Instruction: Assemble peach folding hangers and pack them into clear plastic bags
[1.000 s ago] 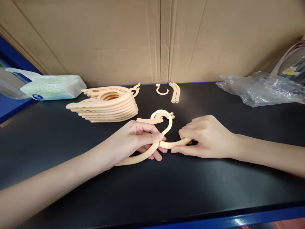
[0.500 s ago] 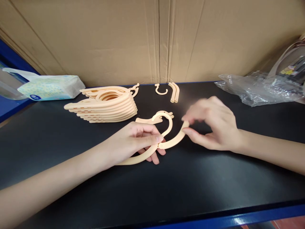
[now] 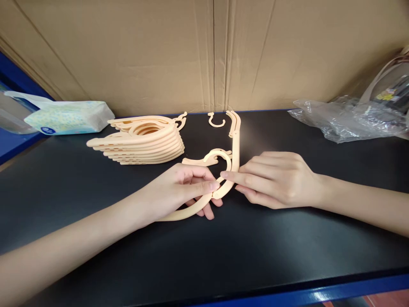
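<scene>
A cream plastic folding clothes hanger [image 3: 235, 153] is held low over the black table, its hook curving up in the middle. My left hand [image 3: 185, 187] pinches it near the pivot between thumb and fingers. One arm of the hanger runs left beneath that hand, partly hidden. The other arm stands nearly upright beside the hook. My right hand [image 3: 277, 179] grips this upright arm low down, with the index finger laid across it and reaching the hook; the thumb is below. Just behind the hook lie some loose cream pieces [image 3: 200, 161], partly covered.
A stack of cream hangers [image 3: 150, 147] sits at the back left, beside a tissue pack [image 3: 73, 117]. A loose hook [image 3: 217, 124] and two curved arms [image 3: 237, 119] lie at the back. Crumpled clear plastic [image 3: 335, 121] is at the right. Cardboard [image 3: 128, 55] stands behind the table [image 3: 198, 260].
The hanger's right arm has swung up from its outward slant to nearly upright against the hook. My right hand has moved left and down along it. My left hand stays put.
</scene>
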{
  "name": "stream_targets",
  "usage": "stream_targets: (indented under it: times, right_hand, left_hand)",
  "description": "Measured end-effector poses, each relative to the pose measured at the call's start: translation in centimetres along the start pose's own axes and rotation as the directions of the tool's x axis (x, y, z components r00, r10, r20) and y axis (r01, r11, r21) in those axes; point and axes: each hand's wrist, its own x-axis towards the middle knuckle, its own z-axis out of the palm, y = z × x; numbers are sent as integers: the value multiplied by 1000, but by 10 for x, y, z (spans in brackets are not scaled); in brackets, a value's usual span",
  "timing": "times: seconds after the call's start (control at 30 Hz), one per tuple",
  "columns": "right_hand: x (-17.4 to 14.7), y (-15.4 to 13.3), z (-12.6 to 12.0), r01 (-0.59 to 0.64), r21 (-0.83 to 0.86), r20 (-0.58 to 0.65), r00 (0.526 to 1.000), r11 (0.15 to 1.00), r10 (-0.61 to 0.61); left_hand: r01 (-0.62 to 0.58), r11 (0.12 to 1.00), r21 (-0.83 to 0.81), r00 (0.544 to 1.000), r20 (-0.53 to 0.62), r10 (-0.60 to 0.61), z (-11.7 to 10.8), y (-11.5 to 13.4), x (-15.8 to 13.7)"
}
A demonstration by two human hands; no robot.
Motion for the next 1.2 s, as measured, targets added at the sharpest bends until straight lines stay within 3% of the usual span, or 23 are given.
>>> stream_targets:
  times: [0.23,0.43,0.5,0.6,0.67,0.73,0.87,1.0,1.2]
  right_hand:
    - [1,2,2,32,30,43,999,999,-33]
    - [5,0,1,-37,81,30,999,996,35]
    - [6,-1,0,-87,83,31,996,993,84]
    - [5,1,0,-177,110,58,984,978,171]
    - [4,3,1,-285,158,98,957,945,272]
    - [4,4,3,-414,182,142,908,892,393]
    - [3,7,8,-591,79,210,797,803,566]
    - [2,10,11,-672,29,289,714,740,638]
    - [2,12,12,-695,42,322,690,718,648]
  left_hand:
    - [-57,997,56,998,41,55,-3,-4,2]
    - [-267,926,268,962,23,271,4,-11,1]
    - [-357,819,449,918,8,396,6,-14,0]
    - [-459,467,756,770,76,633,5,-17,-3]
    - [-480,242,843,667,171,725,2,-19,-2]
    - [-476,143,868,633,224,741,-1,-19,-1]
    - [-437,130,890,635,203,745,-4,-19,3]
    - [-448,102,888,624,229,747,-3,-18,4]
    - [-400,46,915,619,233,750,-2,-19,4]
